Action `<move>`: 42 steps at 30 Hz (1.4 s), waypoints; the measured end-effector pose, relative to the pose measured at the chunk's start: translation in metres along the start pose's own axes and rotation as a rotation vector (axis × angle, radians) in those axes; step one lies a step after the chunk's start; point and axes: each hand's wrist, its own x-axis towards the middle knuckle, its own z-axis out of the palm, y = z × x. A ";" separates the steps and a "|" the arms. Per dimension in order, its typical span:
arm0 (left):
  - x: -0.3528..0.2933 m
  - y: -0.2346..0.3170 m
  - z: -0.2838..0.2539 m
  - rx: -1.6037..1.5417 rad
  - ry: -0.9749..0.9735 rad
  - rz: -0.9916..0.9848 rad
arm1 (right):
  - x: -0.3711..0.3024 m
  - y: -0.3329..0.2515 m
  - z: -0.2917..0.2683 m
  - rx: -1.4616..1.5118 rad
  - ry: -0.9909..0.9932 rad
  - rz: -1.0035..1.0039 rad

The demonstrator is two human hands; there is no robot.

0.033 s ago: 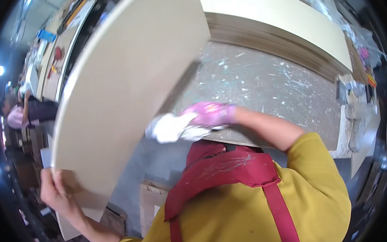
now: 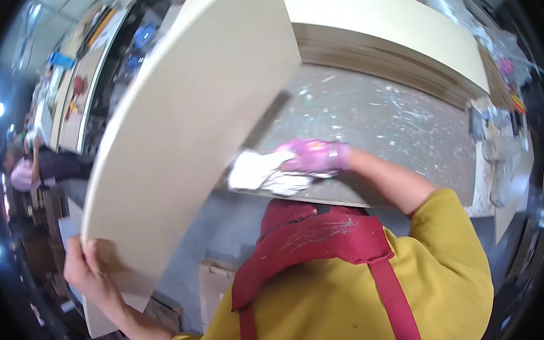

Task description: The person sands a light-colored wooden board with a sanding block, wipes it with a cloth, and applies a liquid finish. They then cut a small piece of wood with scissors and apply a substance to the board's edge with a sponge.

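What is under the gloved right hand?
A bunched white cloth shows beneath the right hand, near the front edge of the speckled worktop. What the cloth covers cannot be seen.

Bare left hand (image 2: pixel 88 272) grips, bare left forearm (image 2: pixel 136 325) below-right; pink-gloved right hand (image 2: pixel 313 157) curled, bare right forearm (image 2: pixel 391 178) right of grip.

This was a workshop. Pale flecks spotted the table (image 2: pixel 386 130); a large panel (image 2: pixel 176 114) was at its left end, stacked boards (image 2: pixel 387 21) lay along its far side, and plastic wrap (image 2: pixel 505 47) sat by its far right corner. The person before it wore a smeared red apron (image 2: pixel 336 236). Well left of it was a cluttered second table (image 2: pixel 90 62).
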 end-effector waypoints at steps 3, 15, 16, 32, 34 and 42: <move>0.011 0.045 0.040 -0.122 -0.044 0.058 | -0.135 0.017 -0.041 -0.007 0.326 0.406; 0.063 0.223 0.156 -0.474 -0.488 0.576 | -0.469 0.095 0.058 0.629 1.534 0.182; 0.074 0.234 0.173 -0.469 -0.561 0.613 | -0.471 0.093 0.064 0.660 1.584 0.170; 0.090 0.394 0.311 -0.596 -0.983 0.833 | -0.569 0.184 0.213 0.614 2.087 0.692; 0.092 0.393 0.318 -0.550 -1.031 0.840 | -0.557 0.170 0.203 0.828 2.008 0.557; 0.083 0.382 0.308 -0.634 -0.579 1.076 | -0.524 0.124 0.156 0.721 1.894 0.748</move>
